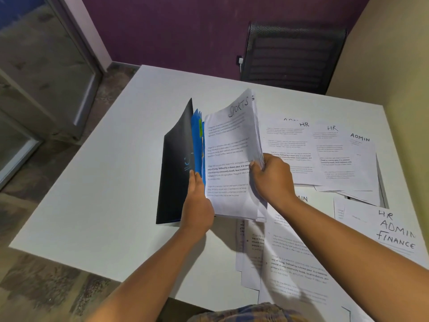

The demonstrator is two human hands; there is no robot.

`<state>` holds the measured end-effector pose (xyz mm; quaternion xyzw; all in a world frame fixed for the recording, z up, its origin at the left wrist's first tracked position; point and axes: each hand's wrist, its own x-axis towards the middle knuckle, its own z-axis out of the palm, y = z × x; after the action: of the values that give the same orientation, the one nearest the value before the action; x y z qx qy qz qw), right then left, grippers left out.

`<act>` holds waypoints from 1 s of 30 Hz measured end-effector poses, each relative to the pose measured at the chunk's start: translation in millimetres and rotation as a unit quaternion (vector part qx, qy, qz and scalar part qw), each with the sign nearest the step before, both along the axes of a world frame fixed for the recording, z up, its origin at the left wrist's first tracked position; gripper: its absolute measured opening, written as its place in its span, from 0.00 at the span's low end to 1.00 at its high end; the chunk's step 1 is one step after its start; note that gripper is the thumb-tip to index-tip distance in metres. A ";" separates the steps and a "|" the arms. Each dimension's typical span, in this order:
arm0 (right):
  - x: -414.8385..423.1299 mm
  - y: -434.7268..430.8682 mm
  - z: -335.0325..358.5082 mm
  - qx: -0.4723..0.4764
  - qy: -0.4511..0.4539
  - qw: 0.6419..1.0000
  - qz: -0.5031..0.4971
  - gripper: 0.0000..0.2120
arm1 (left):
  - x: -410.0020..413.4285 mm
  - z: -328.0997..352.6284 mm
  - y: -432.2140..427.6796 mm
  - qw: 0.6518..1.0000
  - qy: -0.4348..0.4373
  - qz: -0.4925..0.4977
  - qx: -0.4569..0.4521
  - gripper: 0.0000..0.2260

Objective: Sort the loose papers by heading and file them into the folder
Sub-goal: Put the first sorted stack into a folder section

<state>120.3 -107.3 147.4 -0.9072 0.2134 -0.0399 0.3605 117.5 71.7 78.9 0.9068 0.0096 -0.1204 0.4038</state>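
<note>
Near the middle of the white table (104,182), the black folder (176,173) is held upright and open, blue dividers (197,145) showing. The left hand (197,205) lays straight, close-set fingers against them, thumb hidden; the right hand (271,177) clamps curled fingers on the SPORTS stack (232,159), just beside the dividers. Printed text is too blurred to read. Loose papers (325,154) headed HR and ADMIN overlap at right; a handwritten list (394,228) is cut by the frame. Mesh chair (292,56) and purple wall (174,26) behind

Black card folder (176,170) stands open mid white table (92,182). SPORTS-headed paper stack (229,159) upright just right of it, in right hand (274,180). Loose printed sheets (325,154) lie right and in front. Black mesh chair (292,52) behind table.
</note>
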 end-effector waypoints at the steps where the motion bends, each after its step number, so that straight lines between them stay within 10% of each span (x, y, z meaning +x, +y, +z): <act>1: 3.5 1.8 0.4 0.001 0.002 1.000 0.007 0.10 | -0.3 0.6 -0.8 1.000 0.003 -0.001 0.003 0.36; 22: 55.1 19.2 -15.4 0.105 0.047 0.990 -0.087 0.14 | -7.1 21.1 9.9 1.000 -0.007 -0.016 0.002 0.33; 30: 49.0 49.7 -31.6 0.108 0.124 0.986 0.018 0.14 | -3.7 25.1 10.1 1.000 -0.002 -0.025 -0.002 0.31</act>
<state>169.3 -57.6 115.8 -0.8644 0.2426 0.1027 0.4283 113.8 81.8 104.0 0.9061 -0.0138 -0.1290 0.4027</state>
